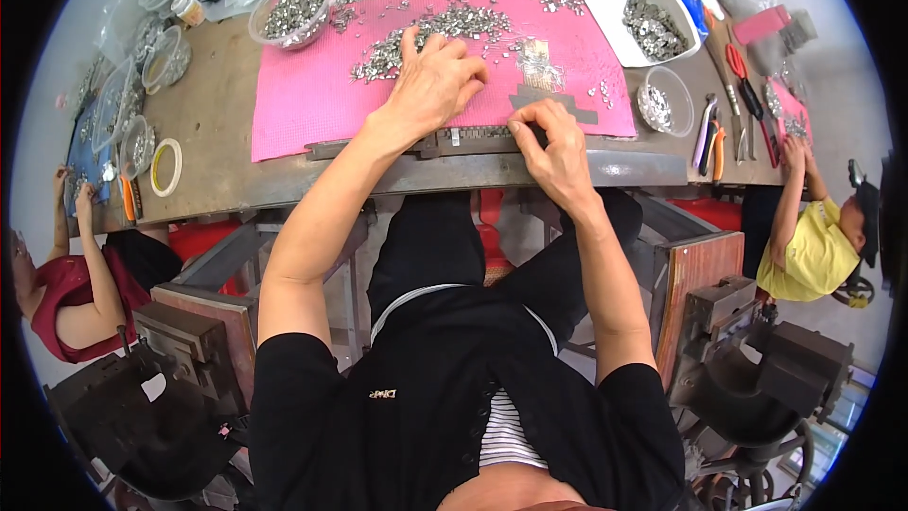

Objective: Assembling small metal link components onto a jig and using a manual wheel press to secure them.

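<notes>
Silver metal bits [473, 22] heaped on pink mat [293, 99], near left grip [433, 80], half-spread, contents unclear; right grip [556, 153] narrow beside dark metal strip [482, 140], hold unclear; seemingly mid-picking, next needing a light pinch

Clear round plastic tubs [675, 90] of small silvery metal parts [295, 11], orange-handled pliers [719, 151] and blocky dark metal machinery [804, 367] mark a workshop.
</notes>
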`<state>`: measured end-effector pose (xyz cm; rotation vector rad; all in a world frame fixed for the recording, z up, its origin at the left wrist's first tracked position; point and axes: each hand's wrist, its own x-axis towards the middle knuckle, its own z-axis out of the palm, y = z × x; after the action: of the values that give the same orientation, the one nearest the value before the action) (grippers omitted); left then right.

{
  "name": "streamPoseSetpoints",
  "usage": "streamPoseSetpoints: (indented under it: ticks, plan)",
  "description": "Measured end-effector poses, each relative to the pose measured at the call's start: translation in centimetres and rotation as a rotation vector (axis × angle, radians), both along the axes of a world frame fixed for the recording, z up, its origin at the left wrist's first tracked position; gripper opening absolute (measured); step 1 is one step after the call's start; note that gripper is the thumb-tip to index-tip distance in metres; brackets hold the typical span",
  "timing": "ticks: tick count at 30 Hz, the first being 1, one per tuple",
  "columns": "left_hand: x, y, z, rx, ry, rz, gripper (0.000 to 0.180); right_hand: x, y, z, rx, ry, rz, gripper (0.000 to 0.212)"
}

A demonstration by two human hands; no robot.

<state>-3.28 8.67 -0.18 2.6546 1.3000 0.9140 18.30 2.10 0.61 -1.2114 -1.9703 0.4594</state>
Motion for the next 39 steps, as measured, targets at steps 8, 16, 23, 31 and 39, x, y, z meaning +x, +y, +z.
streamPoseSetpoints:
  ticks: [8,16,23,31,39]
  plan:
    - [1.1,-3.3,1.1,-0.019,-0.119,-0.047,0.009,-0.2,-0.4,-1.2,0.116,0.037,-0.028,0.007]
    - [2.8,-6.9,0.0,0.016,-0.244,0.009,0.011,0.2,1.5,-0.1,0.027,0.106,-0.098,0.007]
    - [2.7,-7.2,-0.7,-0.006,-0.212,0.030,0.015,-0.3,8.0,-0.9,0.069,-0.097,-0.116,0.011]
    - [2.1,-7.4,-0.9,-0.007,-0.242,-0.007,0.016,-1.4,9.5,-1.8,0.129,-0.358,-0.202,0.014]
    - [2.2,-7.4,-0.6,-0.022,-0.256,-0.001,0.017,0.9,2.9,0.9,-0.088,0.109,0.003,0.010]
